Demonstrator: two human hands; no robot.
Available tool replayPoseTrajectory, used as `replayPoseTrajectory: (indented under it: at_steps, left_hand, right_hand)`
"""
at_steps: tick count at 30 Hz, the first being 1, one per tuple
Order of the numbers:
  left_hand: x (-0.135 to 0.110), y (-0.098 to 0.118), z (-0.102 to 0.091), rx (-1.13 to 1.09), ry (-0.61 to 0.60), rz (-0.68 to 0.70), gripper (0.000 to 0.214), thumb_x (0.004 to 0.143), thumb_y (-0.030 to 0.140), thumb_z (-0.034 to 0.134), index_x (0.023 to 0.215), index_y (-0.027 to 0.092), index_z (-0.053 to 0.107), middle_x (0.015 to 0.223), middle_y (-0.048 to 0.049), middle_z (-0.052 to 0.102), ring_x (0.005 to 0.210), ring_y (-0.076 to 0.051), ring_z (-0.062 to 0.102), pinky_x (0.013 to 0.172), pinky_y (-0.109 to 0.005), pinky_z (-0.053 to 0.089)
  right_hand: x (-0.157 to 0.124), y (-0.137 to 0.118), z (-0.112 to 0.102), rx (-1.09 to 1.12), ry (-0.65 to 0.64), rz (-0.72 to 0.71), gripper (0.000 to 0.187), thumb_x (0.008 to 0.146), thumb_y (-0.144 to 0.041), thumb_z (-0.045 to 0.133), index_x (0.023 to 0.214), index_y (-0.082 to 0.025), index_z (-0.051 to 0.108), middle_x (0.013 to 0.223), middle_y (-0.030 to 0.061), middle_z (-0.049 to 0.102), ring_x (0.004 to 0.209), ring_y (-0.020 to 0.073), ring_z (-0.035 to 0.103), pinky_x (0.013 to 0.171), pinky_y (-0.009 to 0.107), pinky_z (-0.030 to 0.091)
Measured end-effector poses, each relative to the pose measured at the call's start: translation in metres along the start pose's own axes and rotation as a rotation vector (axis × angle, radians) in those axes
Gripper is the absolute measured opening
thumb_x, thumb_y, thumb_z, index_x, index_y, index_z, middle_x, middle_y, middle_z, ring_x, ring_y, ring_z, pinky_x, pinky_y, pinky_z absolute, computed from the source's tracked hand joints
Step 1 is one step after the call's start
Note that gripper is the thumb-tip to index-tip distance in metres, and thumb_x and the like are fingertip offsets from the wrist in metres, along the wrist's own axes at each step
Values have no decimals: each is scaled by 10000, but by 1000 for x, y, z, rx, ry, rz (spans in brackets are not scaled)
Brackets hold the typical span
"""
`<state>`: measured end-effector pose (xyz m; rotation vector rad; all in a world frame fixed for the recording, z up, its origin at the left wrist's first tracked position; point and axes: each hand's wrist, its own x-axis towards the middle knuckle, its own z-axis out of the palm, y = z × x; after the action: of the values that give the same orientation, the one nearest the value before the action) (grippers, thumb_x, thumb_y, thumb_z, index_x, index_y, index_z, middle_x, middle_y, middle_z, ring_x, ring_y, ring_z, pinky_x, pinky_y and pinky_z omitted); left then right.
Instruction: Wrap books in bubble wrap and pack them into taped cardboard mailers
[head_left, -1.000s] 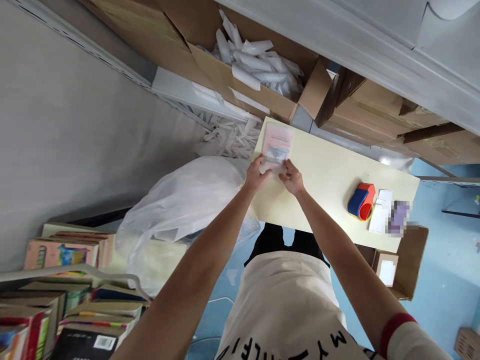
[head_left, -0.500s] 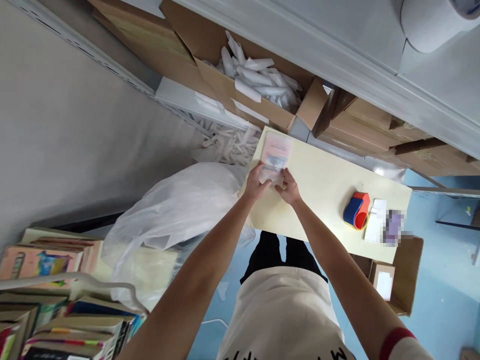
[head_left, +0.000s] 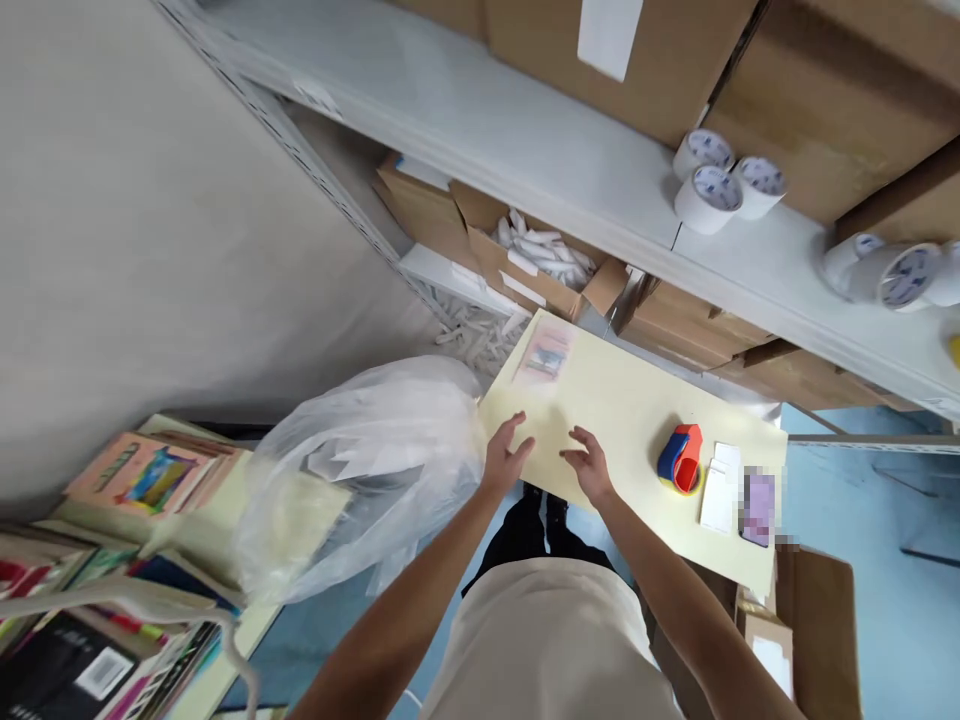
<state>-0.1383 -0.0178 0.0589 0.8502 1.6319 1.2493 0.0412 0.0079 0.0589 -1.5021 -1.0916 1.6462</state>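
Observation:
A pink book in a translucent plastic sleeve [head_left: 546,350] lies at the far left end of the pale yellow table [head_left: 615,400]. Nearer to me, my left hand [head_left: 508,455] hovers over the table's left edge, fingers apart and holding nothing. My right hand [head_left: 589,460] is a short way to its right, also bare, its fingers spread and slightly curled. Neither hand touches the book. A red and blue tape dispenser [head_left: 681,458] stands to the right on the same table, beside white papers [head_left: 720,490] and a blurred-out purple item [head_left: 757,508].
A big clear plastic bag [head_left: 375,440] bulges left of the table. Stacked books [head_left: 150,475] fill the lower left. Behind the table, an open carton [head_left: 540,285] holds white rolled pieces under a shelf [head_left: 487,110] with tape rolls [head_left: 709,198]. Another carton [head_left: 817,610] sits lower right.
Both hands have let go of the sleeved book and drawn back toward me. The book stays at the table's far end. My view has tilted up, showing more of the shelf.

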Motion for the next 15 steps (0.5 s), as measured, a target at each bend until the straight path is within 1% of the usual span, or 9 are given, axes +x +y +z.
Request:
replayPoseTrajectory:
  at_steps: [1, 3, 5, 7, 9, 11, 13, 15]
  left_hand:
    - [-17, 3, 0, -50, 12, -43, 605, 716, 616, 651, 1134, 181, 613, 1319, -175, 612, 1315, -315, 505, 1086, -457, 406]
    - [-48, 8, 1, -140, 28, -113, 554, 692, 615, 672, 1036, 184, 634, 1191, -163, 685, 1208, -315, 597, 1026, -449, 462]
    - [-73, 11, 2, -197, 49, -168, 538, 646, 613, 712, 961, 183, 638, 1033, -141, 733, 1053, -304, 676, 971, -451, 497]
    - [-93, 12, 0, -225, 81, -201, 537, 601, 607, 746, 918, 185, 642, 917, -109, 742, 939, -287, 701, 930, -452, 516]
    - [-110, 13, -5, -236, 124, -215, 519, 579, 600, 759, 884, 196, 648, 855, -79, 734, 889, -278, 700, 897, -443, 525]
    - [-126, 15, -16, -248, 177, -213, 484, 581, 589, 762, 862, 210, 655, 833, -56, 725, 885, -277, 692, 878, -421, 525]
    - [-142, 16, -31, -274, 245, -197, 471, 589, 576, 765, 871, 214, 659, 832, -46, 719, 891, -275, 683, 871, -403, 521]
    - [-162, 17, -50, -305, 334, -177, 485, 587, 571, 774, 879, 202, 658, 837, -51, 715, 879, -266, 678, 872, -400, 519]
  right_hand:
    - [-12, 0, -5, 26, 20, -3, 508, 689, -367, 692, 1166, -234, 580, 1168, 89, 651, 771, 174, 697, 796, 389, 561]
    - [-30, 1, -14, 76, 51, -17, 448, 682, -391, 690, 1088, -223, 605, 983, 51, 682, 687, 153, 662, 747, 376, 555]
    - [-43, -1, -17, 108, 66, -33, 391, 667, -420, 694, 991, -214, 623, 832, 19, 671, 627, 138, 615, 685, 348, 537]
    - [-51, -4, -16, 113, 48, -40, 354, 647, -443, 700, 905, -210, 628, 749, 4, 652, 576, 124, 566, 622, 319, 504]
    - [-58, -10, -9, 100, -13, -40, 339, 631, -457, 704, 852, -211, 630, 721, -1, 645, 544, 115, 532, 584, 303, 475]
    - [-64, -17, 2, 77, -101, -35, 340, 611, -465, 717, 822, -211, 635, 711, -3, 643, 531, 112, 517, 571, 297, 457]
    - [-72, -22, 16, 42, -197, -29, 360, 584, -476, 739, 804, -210, 638, 692, -6, 637, 527, 113, 510, 563, 291, 444]
    - [-81, -26, 33, 2, -288, -23, 389, 582, -512, 746, 799, -206, 643, 685, -4, 631, 526, 113, 507, 556, 285, 434]
